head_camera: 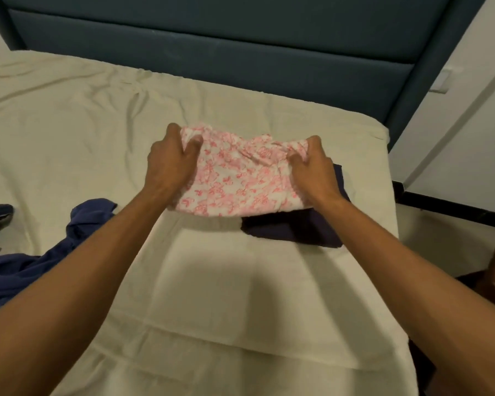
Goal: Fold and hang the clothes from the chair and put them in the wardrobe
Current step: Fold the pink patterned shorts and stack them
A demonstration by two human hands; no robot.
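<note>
Gripping the pink-printed garment (232,178) at both far corners, left hand (167,158) and right hand (312,170) fingers curled.

Both forearms bare to frame edge, no sleeves in view. left hand (169,161) and right hand (315,170): no rings, watch, gloves. Dark garment visible at lower right edge.

Left hand (169,164) and right hand (312,172) grip a pink-patterned garment (235,181) above a cream-sheeted bed (69,124).

2 hands (169,164) (312,170), 1 pink-print garment (235,184), 2 dark garments (292,227) (26,267), 1 bed (69,124).
</note>
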